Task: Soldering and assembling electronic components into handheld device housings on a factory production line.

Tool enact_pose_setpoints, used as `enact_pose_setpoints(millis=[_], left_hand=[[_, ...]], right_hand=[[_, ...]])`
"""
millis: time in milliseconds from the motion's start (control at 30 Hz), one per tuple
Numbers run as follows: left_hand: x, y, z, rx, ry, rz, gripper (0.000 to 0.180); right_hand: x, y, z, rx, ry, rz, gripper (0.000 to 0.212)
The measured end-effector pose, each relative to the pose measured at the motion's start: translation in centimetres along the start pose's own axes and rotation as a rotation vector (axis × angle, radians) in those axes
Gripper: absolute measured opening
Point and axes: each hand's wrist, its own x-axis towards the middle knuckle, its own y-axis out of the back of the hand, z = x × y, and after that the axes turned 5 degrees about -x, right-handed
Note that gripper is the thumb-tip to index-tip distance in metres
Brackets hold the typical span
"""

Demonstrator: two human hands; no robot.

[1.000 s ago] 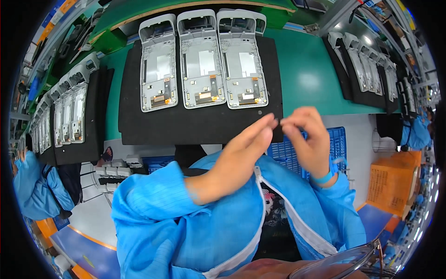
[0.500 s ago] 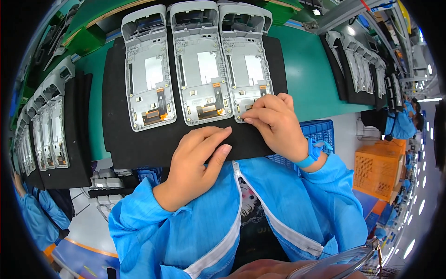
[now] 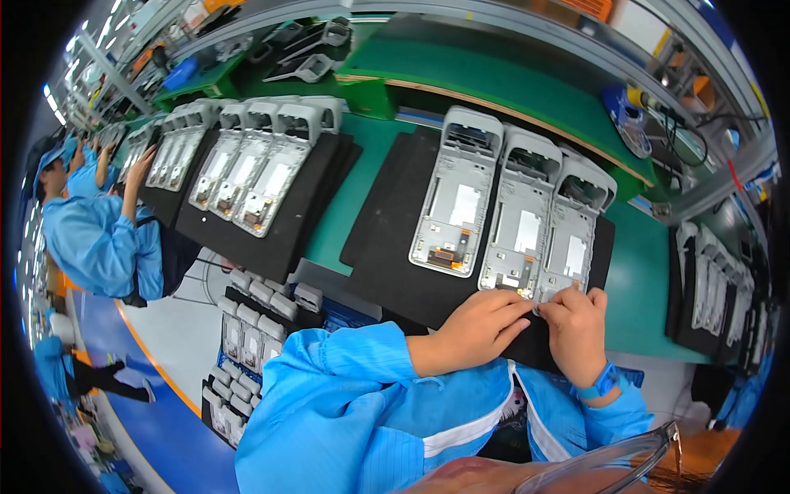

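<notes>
Three grey plastic device housings lie side by side on a black foam mat: a left housing, a middle housing and a right housing. Each has a pale rectangular window; orange-and-black flex ribbons show in the left and middle ones. My right hand is pinched at the near left corner of the right housing; whatever its fingertips hold is hidden. Beside it, my left hand reaches over the near end of the middle housing, fingers extended and thumb apart, with nothing visible in it.
Another black mat with similar housings is on the green bench to the left, and more housings lie at right. A green shelf runs behind. Racked grey parts stand lower left. A co-worker in blue is at far left.
The view has swung left, so the housings appear farther right and more of the left side shows. My left hand has come closer to my right hand, which stays at the right housing's near corner.
</notes>
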Motion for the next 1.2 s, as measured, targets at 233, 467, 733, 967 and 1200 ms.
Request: enact_pose_setpoints(millis=[233,467,733,967,1200], left_hand=[[0.4,-1.0,-0.7,-0.024,-0.053,0.092,0.019],[-0.1,-1.5,-0.6,0.028,-0.074,0.153,0.017],[-0.1,-1.4,0.2,0.053,-0.110,0.087,0.021],[1.5,-2.1,0.3,0.087,0.072,-0.004,0.021],[4.3,-3.1,1.4,-0.057,0.166,-0.023,0.021]], right_hand=[[-1.1,-0.8,-1.7,-0.282,0.048,0.064,0.016],[-3.1,-2.4,-1.2,-0.372,0.100,0.118,0.022],[-4.6,-3.0,-0.9,-0.312,0.038,0.193,0.027],[-4.3,-2.9,2.4,-0.111,-0.002,0.191,0.036],[-5.2,-2.1,5.9,-0.009,-0.048,0.220,0.034]])
